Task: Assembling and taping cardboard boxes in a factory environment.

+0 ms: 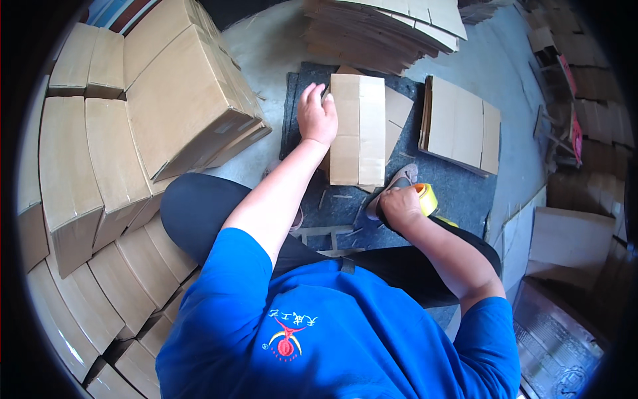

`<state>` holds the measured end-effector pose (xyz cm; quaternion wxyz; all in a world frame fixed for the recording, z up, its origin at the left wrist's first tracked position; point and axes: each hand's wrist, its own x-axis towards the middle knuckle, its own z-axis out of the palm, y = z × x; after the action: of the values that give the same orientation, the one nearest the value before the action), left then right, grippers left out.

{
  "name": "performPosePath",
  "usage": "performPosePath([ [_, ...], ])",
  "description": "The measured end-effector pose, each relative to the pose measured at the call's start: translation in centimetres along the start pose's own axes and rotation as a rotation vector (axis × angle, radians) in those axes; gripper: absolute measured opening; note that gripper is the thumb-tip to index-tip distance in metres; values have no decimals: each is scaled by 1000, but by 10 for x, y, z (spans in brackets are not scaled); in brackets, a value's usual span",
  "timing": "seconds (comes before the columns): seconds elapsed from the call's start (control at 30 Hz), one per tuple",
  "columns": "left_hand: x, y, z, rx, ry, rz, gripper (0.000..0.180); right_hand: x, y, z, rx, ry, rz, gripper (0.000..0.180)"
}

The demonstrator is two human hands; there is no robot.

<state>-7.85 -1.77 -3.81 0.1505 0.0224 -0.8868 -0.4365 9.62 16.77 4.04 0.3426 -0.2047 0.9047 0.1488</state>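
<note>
A brown cardboard box [357, 130] stands between my feet with its top flaps closed and a seam running lengthwise. My left hand [318, 118] is at the box's far left edge, fingers stretched out; its palm side faces the box and seems to touch it. Lower right of the box, my right hand [401, 207] is closed around a roll of yellow tape [426, 199], held over my right shoe. Part of the roll is hidden by the hand. Under the box, a loose cardboard piece [397, 116] sticks out on the right.
Flat folded cartons [462, 126] lie on the dark mat [458, 196] at right. A tall stack of flattened cardboard [372, 36] stands ahead. Closed cartons [179, 86] pile up along my left side. More cardboard [571, 236] and a pink-and-metal object [575, 136] are at far right.
</note>
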Motion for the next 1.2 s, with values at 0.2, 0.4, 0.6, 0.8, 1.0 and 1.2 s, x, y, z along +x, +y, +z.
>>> performPosePath([
  [0.2, 56, 28, 4, 364, -438, 117, 54, 20, -43, -20, 454, 2, 48, 28],
  [0.4, 54, 1, -33, 173, -88, -52, 39, 7, 44, -35, 291, 100, 307, 38],
  [0.6, -36, -6, -35, -210, 143, -273, 31, 9, 86, -17, 224, 197, 364, 36],
  [0.8, -58, -8, -34, -160, 21, -330, 38, 7, 99, -15, 248, 203, 431, 33],
  [1.0, -69, 33, -50, 216, -5, -314, 47, -60, 151, -73, 451, 468, 620, 27],
  [1.2, -72, 126, -53, -950, -547, -704, 43, -104, 142, -98, 1305, 738, 150, 31],
])
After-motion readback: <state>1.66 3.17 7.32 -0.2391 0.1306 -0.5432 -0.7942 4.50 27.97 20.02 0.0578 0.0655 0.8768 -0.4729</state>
